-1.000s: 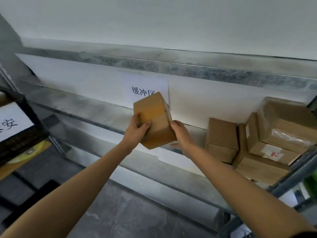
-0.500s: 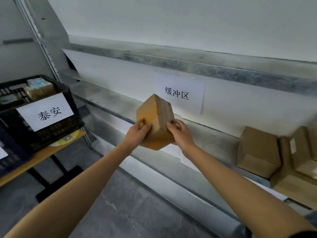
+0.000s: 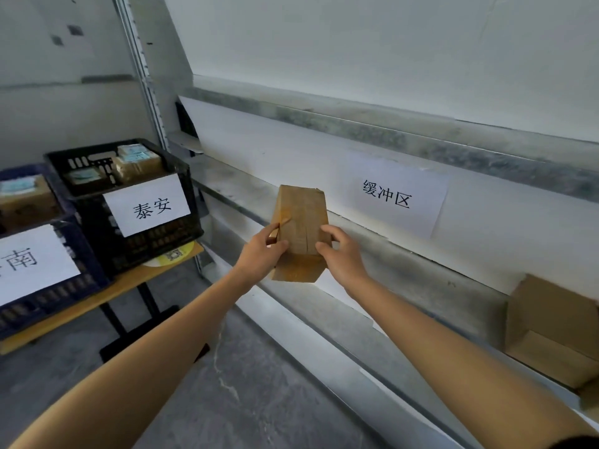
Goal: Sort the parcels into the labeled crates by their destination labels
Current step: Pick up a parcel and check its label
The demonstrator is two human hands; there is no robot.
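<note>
I hold a small brown cardboard parcel (image 3: pixel 301 222) in the air in front of the metal shelf (image 3: pixel 421 280). My left hand (image 3: pixel 261 252) grips its left side and my right hand (image 3: pixel 340 251) grips its right side. No destination label shows on the faces turned to me. At the left a black crate (image 3: pixel 97 218) with a white sign reading 泰安 holds several parcels. Beside it a dark blue crate (image 3: pixel 87 254) with a sign ending in 南 also holds parcels.
Both crates stand on a wooden table (image 3: pixel 129 281) with black legs. A paper sign (image 3: pixel 393 196) reading 缓冲区 hangs on the shelf's back wall. Another cardboard box (image 3: pixel 551 332) sits on the shelf at the far right. Grey concrete floor lies below.
My view has swung left: the crates have come fully into sight and the boxes on the shelf slid off to the right. The parcel has been turned in my hands, showing a flat face.
</note>
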